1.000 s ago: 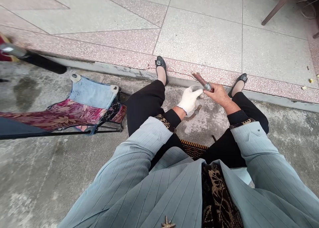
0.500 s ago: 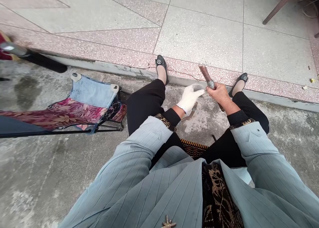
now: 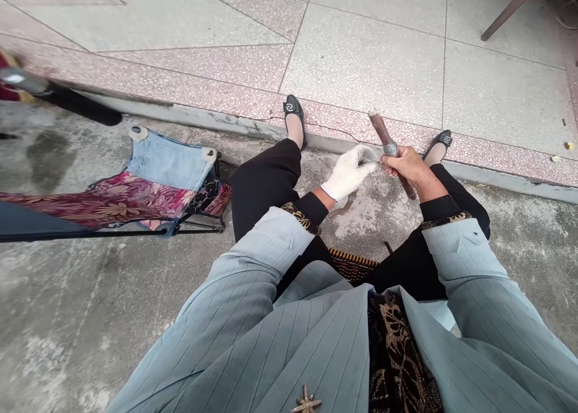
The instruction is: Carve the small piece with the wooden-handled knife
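Observation:
My right hand (image 3: 406, 163), bare, is wrapped round a brown wooden stick (image 3: 379, 127) that slants from upper left to lower right. A band of silvery wire (image 3: 391, 149) is wound round the stick just above my fingers. My left hand (image 3: 350, 172) wears a white knitted glove and is close by on the left. Its thumb and fingers curl together toward the stick, and a thin strand seems to run from them to my right fingertips. Below the gloved hand shows a brownish curved thing (image 3: 347, 208), partly hidden; I cannot make out what it is.
A folding chair (image 3: 171, 160) with denim and floral cloth stands at left, beside a dark-gripped pole (image 3: 85, 106). A low step edge (image 3: 253, 127) crosses ahead under my feet. I sit on a woven seat (image 3: 352, 263). A furniture leg (image 3: 510, 12) stands far right.
My right hand has shifted slightly right with the stick, whose lower end now shows more plainly. The gap between the hands is a little wider. The gloved fingers have curled more.

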The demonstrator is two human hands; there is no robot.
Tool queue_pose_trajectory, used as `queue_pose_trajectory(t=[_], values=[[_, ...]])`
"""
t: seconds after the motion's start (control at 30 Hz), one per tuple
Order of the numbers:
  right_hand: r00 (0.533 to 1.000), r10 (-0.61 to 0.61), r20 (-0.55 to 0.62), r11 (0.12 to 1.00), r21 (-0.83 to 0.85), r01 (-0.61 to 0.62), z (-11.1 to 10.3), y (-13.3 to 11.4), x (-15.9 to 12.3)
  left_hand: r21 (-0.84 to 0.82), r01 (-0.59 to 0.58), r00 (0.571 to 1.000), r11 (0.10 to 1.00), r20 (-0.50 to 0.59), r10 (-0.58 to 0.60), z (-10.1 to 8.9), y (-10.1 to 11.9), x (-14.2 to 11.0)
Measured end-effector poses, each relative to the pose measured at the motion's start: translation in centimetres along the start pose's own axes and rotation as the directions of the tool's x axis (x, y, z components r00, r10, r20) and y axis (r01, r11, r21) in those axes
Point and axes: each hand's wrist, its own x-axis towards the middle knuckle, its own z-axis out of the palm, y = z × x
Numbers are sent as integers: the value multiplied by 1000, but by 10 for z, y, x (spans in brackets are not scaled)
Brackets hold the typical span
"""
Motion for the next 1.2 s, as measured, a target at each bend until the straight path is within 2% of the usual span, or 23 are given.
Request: queue_pose_trajectory(t=[0.07, 0.17, 0.27, 0.4, 0.57, 0.67, 0.73, 0.9, 1.0, 1.2], values=[[998, -9, 64, 996, 84, 4, -1, 0, -1, 23, -27, 1000, 999, -2, 27, -1, 2, 0], [989, -11, 148, 980, 198, -19, -1, -2, -4, -49, 7, 1000, 999, 30, -6, -2, 3, -1], [984, 4, 180, 977, 209, -42, 0, -5, -7, -110, 43, 997, 993, 64, -36, -2, 3, -3], [976, -3, 220, 976, 213, -45, 1, -8, -9, -101, 34, 999, 994, 34, -30, -1, 3, -5], [981, -37, 188, 990, 143, 10, 1, -7, -7, -122, 41, 999, 992, -10, -42, 0, 5, -6], [985, -89, 151, 996, 28, 86, 1, -4, -4, -133, 56, 998, 990, 9, -55, 1, 8, -7], [983, -145, 112, 986, -63, 153, 0, -3, -4, -207, 70, 997, 976, 28, -66, 2, 9, -7], [951, -307, 47, 929, -202, 310, 2, -4, -5, -501, 159, 987, 851, 90, -131, 5, 8, -6], [924, -381, 43, 895, -232, 380, 3, -5, -7, -638, 254, 967, 727, 192, -169, 7, 9, -7], [896, -440, 56, 832, -349, 431, 5, -8, -8, -734, 460, 887, 500, 401, -229, 7, 7, -7]])
